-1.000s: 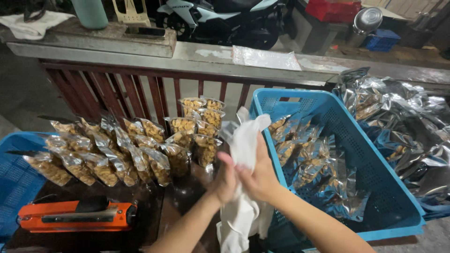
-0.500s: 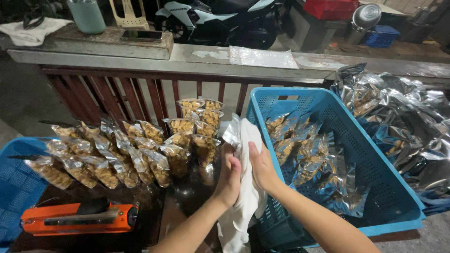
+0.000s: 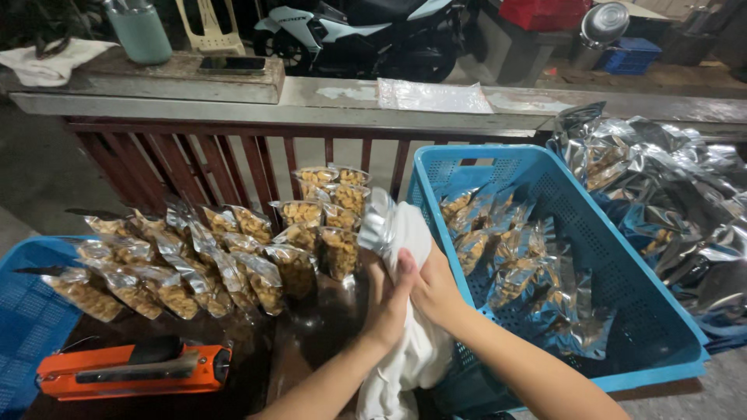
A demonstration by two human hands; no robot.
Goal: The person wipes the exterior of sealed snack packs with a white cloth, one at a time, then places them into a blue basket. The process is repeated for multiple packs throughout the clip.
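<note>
My left hand (image 3: 387,299) and my right hand (image 3: 436,289) are pressed together around a white cloth (image 3: 411,334) that wraps a silver snack pouch (image 3: 379,219); only the pouch's shiny top pokes out above the cloth. The cloth hangs down below both hands. They hover between the rows of filled snack pouches (image 3: 194,260) on the dark table and the blue plastic crate (image 3: 622,241) at the right, which holds several more pouches (image 3: 506,249).
An orange heat sealer (image 3: 132,372) lies at the front left beside a blue tray (image 3: 27,311). A heap of silver bags (image 3: 669,187) sits right of the crate. Behind stands a red railing (image 3: 187,159) under a concrete ledge (image 3: 327,97), with a scooter beyond.
Both hands have shifted slightly up and together around the cloth, rubbing it over the pouch. The pouch's silver top now shows more above the cloth.
</note>
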